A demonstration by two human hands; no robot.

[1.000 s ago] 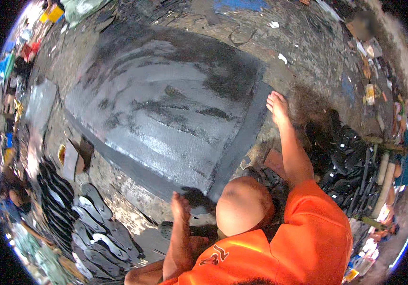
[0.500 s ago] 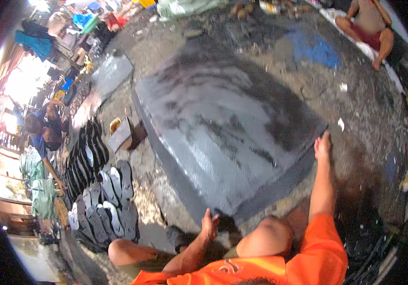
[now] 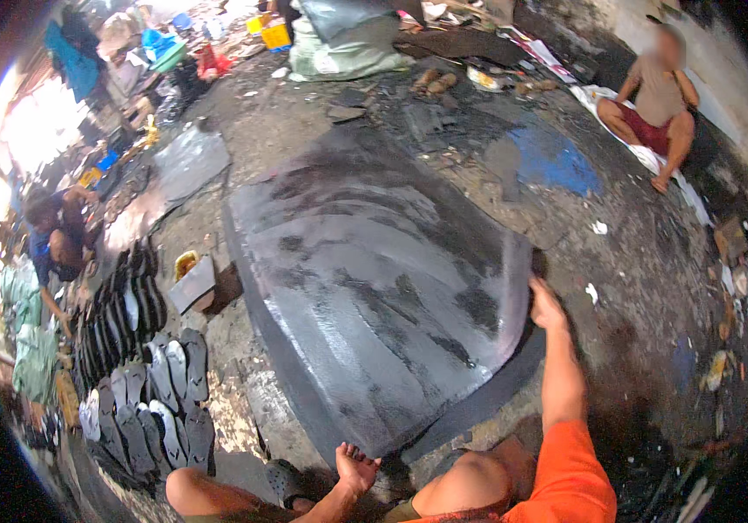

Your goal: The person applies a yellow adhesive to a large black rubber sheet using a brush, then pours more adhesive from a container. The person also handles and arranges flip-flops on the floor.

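Observation:
A large dark grey sheet (image 3: 365,288), which looks like rubber or foam, lies on the ground in front of me, with shiny, wet-looking streaks and darker patches. Another dark layer (image 3: 513,370) shows beneath its near right side. My right hand (image 3: 548,305) is closed on the right edge, which curls upward there. At the near corner, by my legs, my left hand (image 3: 357,469) has its fingers bent in and appears to pinch the sheet; the exact grip is partly hidden.
Rows of flip-flop soles (image 3: 152,401) lie at the left, near a small container (image 3: 186,264) and a grey piece (image 3: 192,285). One person (image 3: 64,231) crouches far left; another (image 3: 657,109) sits far right. A pale sack (image 3: 339,54) stands at the back.
The sheet's right edge has curled up and inward, with my right hand shifting left. My left hand has moved down and left with the near corner. The whole view has also shifted.

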